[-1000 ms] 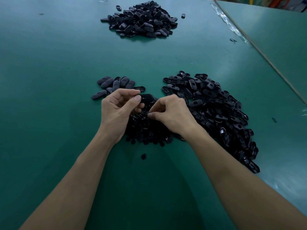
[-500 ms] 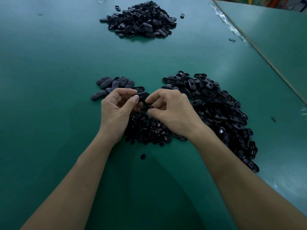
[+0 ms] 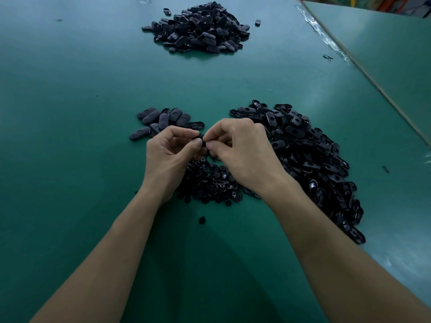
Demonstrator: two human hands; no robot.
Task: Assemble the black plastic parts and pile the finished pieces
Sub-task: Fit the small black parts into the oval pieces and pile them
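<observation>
Over the green table top (image 3: pixel 70 108), the left hand (image 3: pixel 170 155) and right hand (image 3: pixel 240 150) meet, each pinching with curled thumb and forefinger the same small black plastic part (image 3: pixel 202 139), held just above the heaps. Whether its two halves are already joined cannot be seen between the fingertips. Beneath the hands lies a low heap of small round black plastic inserts (image 3: pixel 214 183), and to the right a large heap of glossy black oval plastic shells (image 3: pixel 310 155), both apparently unassembled stock. A small cluster of matte black oval pieces (image 3: pixel 163 118) just left of the hands looks like finished work, as does the far pile of similar black ovals (image 3: pixel 200 29). Judging by how much stock remains, the task seems well short of done.
</observation>
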